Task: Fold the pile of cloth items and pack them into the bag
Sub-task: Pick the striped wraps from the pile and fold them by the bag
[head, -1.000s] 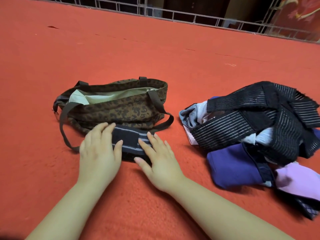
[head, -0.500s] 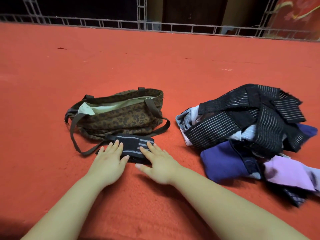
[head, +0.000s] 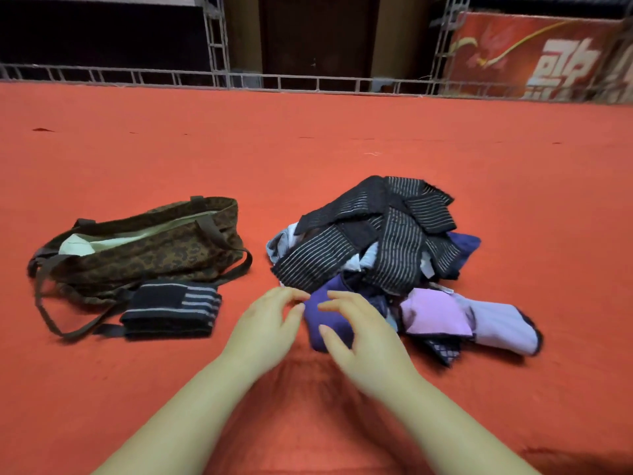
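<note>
Both hands reach toward the near edge of the pile of clothes (head: 387, 265), which lies on a red carpet (head: 308, 149). The left hand (head: 265, 329) has its fingers loosely spread and a little curled, the fingertips at the left edge of a dark purple cloth (head: 325, 320); it grips nothing that shows. The right hand (head: 359, 332) hovers over the same purple cloth with fingers spread and bent, thumb apart; whether it touches the cloth cannot be told, and it has not closed on it

The pile is a loose heap: black pieces with thin white stripes (head: 394, 234) on top, pale blue cloth showing at the left, the purple cloth at the near side, and pink and lilac pieces (head: 462, 317) at the right

Left of the pile, apart from it, a brown leopard-print bag (head: 144, 248) lies on its side with its mouth open and a pale lining showing. A folded dark cloth with grey stripes (head: 171, 308) lies on the carpet just in front of the bag, resting on one of its straps, not inside it

A metal railing (head: 308, 78) runs along the far edge of the carpet, with a red banner (head: 534, 56) behind it at the right
</note>
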The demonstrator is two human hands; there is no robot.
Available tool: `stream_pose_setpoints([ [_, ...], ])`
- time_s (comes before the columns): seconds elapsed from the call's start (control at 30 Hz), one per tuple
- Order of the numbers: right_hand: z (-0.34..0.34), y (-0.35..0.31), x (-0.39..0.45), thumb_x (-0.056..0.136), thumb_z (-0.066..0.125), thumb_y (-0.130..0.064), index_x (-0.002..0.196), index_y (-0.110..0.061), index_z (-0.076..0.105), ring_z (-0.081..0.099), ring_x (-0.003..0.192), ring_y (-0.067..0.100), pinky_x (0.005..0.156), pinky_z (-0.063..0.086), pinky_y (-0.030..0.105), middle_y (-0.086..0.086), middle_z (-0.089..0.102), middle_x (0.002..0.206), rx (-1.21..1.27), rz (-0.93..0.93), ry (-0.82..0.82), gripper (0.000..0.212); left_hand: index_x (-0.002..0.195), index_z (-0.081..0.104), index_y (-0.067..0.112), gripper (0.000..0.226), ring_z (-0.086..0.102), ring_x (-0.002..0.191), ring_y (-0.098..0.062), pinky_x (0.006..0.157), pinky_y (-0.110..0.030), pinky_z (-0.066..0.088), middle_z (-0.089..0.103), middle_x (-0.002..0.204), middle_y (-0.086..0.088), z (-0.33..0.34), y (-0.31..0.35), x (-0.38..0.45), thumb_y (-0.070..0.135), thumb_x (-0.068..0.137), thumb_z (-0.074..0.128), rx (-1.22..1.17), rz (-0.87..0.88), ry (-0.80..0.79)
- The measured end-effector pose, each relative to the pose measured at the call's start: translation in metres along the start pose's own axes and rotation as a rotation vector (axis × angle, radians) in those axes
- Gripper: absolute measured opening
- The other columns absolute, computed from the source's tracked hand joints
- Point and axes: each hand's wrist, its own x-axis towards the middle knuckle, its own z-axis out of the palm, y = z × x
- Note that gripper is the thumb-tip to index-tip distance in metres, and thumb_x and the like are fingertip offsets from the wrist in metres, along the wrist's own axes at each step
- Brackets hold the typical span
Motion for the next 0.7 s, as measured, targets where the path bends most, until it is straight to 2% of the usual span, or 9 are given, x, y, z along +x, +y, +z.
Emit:
stream_pose_setpoints([
  [0.07, -0.021, 0.022, -0.015, 0.080, 0.048, -0.040, 0.104, -0.017, 0.066, 0.053, 0.106, 0.002, 0.092, 0.036, 0.011, -0.006, 0.061, 0.114, -0.007, 0.072, 0.094, 0.037, 0.111, 0.065, 0.016, 0.028, 0.056, 0.110, -0.012, 0.091, -0.011, 0.030, 0.064, 0.114, 0.004, 0.021, 0.025, 0.003, 0.022, 0.090, 0.049, 0.003, 0.054, -0.044],
  [0.17, -0.051, 0.049, -0.030, 0.082, 0.060, -0.025, 0.100, -0.017, 0.066, 0.051, 0.097, 0.000, 0.086, 0.033, 0.005, -0.010, 0.061, 0.102, -0.020, 0.168, 0.222, 0.020, 0.109, 0.065, 0.016, 0.034, 0.056, 0.110, -0.013, 0.093, -0.012, 0.030, 0.064, 0.112, 0.004, 0.045, 0.048, 0.014, 0.027, 0.083, 0.047, 0.009, 0.079, -0.042],
  [0.27, -0.075, 0.068, -0.039, 0.085, 0.065, -0.015, 0.102, -0.021, 0.064, 0.052, 0.099, 0.003, 0.082, 0.035, 0.011, -0.012, 0.061, 0.106, -0.035, 0.281, 0.225, 0.019, 0.108, 0.066, 0.015, 0.035, 0.056, 0.109, -0.015, 0.099, -0.023, 0.036, 0.063, 0.112, 0.003, 0.056, 0.067, 0.027, 0.029, 0.081, 0.048, 0.001, 0.053, 0.001],
  [0.37, -0.085, 0.082, -0.037, 0.085, 0.063, -0.012, 0.104, -0.020, 0.062, 0.053, 0.100, 0.007, 0.084, 0.033, 0.004, -0.007, 0.061, 0.110, -0.044, 0.310, 0.214, 0.020, 0.114, 0.064, 0.015, 0.027, 0.054, 0.113, -0.019, 0.101, -0.032, 0.038, 0.062, 0.117, 0.000, 0.065, 0.078, 0.042, 0.020, 0.088, 0.059, 0.004, 0.013, 0.060],
  [0.4, -0.088, 0.083, -0.035, 0.085, 0.062, -0.012, 0.104, -0.020, 0.061, 0.053, 0.101, 0.007, 0.089, 0.036, 0.007, -0.007, 0.060, 0.110, -0.020, 0.325, 0.209, 0.021, 0.116, 0.062, 0.015, 0.028, 0.054, 0.113, -0.019, 0.101, -0.033, 0.038, 0.061, 0.118, 0.000, 0.066, 0.082, 0.047, 0.019, 0.089, 0.059, -0.005, -0.014, 0.063],
  [0.47, -0.090, 0.085, -0.027, 0.085, 0.060, -0.013, 0.107, -0.019, 0.061, 0.054, 0.104, 0.009, 0.095, 0.043, 0.023, -0.008, 0.058, 0.111, 0.007, 0.328, 0.201, 0.023, 0.118, 0.060, 0.018, 0.029, 0.053, 0.114, -0.017, 0.101, -0.033, 0.038, 0.060, 0.119, 0.003, 0.068, 0.087, 0.055, 0.020, 0.090, 0.058, -0.013, -0.051, 0.063],
  [0.6, -0.095, 0.085, -0.001, 0.087, 0.061, -0.019, 0.111, -0.021, 0.061, 0.052, 0.106, 0.005, 0.093, 0.041, 0.022, -0.011, 0.056, 0.112, -0.036, 0.291, 0.201, 0.024, 0.115, 0.061, 0.019, 0.026, 0.054, 0.111, -0.017, 0.100, -0.035, 0.039, 0.059, 0.117, 0.003, 0.064, 0.092, 0.075, 0.021, 0.089, 0.058, -0.036, -0.050, 0.100],
  [0.7, -0.101, 0.084, 0.025, 0.087, 0.062, -0.022, 0.110, -0.020, 0.061, 0.053, 0.100, 0.007, 0.087, 0.039, 0.020, -0.011, 0.056, 0.110, -0.081, 0.255, 0.209, 0.024, 0.117, 0.061, 0.018, 0.028, 0.051, 0.114, -0.017, 0.102, -0.032, 0.036, 0.057, 0.119, 0.002, 0.054, 0.092, 0.095, 0.021, 0.090, 0.058, -0.006, -0.032, 0.113],
])
